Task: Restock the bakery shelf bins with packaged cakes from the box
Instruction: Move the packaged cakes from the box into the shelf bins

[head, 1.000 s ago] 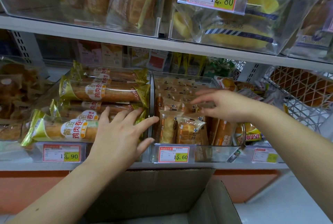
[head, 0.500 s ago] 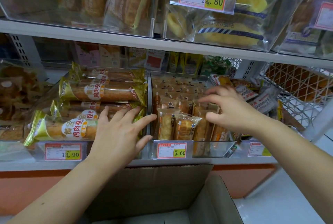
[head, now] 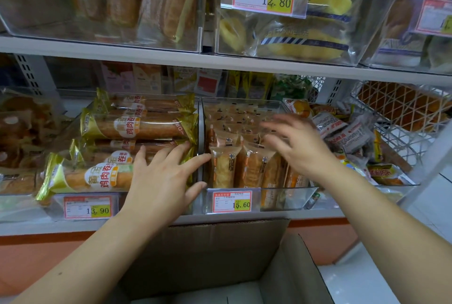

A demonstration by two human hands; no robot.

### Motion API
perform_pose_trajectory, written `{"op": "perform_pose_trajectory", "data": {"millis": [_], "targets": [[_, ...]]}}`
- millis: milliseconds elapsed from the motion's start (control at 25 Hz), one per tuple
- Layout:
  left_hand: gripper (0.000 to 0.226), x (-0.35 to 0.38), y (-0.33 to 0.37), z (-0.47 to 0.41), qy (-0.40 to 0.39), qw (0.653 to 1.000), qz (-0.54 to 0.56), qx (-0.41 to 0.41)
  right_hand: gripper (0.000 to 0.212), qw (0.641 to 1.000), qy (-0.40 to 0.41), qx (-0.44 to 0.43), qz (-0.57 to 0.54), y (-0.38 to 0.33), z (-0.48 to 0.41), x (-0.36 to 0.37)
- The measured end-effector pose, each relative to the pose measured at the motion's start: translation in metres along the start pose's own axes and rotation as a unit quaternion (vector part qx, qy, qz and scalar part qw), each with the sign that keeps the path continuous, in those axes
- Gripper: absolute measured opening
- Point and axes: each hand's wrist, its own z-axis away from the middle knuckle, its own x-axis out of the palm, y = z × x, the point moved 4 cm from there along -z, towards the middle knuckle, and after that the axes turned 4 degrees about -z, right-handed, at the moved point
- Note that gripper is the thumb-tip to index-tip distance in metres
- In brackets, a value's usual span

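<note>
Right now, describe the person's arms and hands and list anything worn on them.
Both are bare: the left hand and right hand carry no gloves, and no ring, watch or bracelet shows. No sleeve covers the left forearm or right forearm up to the frame edge. The right hand is blurred, so small details there are uncertain.

Left hand [head: 159, 181], right hand [head: 302, 149] bare; left forearm [head: 80, 262] bare, small dark spot; right forearm [head: 391, 225] bare
</note>
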Motion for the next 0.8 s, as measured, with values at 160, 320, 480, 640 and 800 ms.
{"op": "perform_pose_trajectory", "data": {"millis": [160, 320, 480, 640, 800], "targets": [[0.054, -0.007, 0.003, -0.005, 0.035, 0.999, 0.019, 0.016, 0.035, 0.995, 0.049, 0.085, -0.021, 0.051, 0.03, -0.037], [0.053, -0.024, 0.044, -0.014, 0.102, 0.987, 0.053, 0.112, 0.058, 0.997, -0.022, 0.076, 0.006, 0.053, 0.045, -0.027], [0.056, -0.038, 0.118, -0.055, 0.037, 0.978, 0.103, 0.18, 0.076, 0.998, 0.008, 0.055, 0.034, 0.053, 0.04, -0.021], [0.072, -0.025, 0.146, -0.1, -0.095, 0.98, 0.128, 0.12, 0.084, 0.996, -0.003, 0.06, 0.06, 0.054, 0.035, -0.01], [0.068, 0.001, 0.138, -0.102, -0.128, 0.979, 0.14, 0.072, 0.075, 0.996, -0.021, 0.064, 0.057, 0.053, 0.03, -0.018]]}}
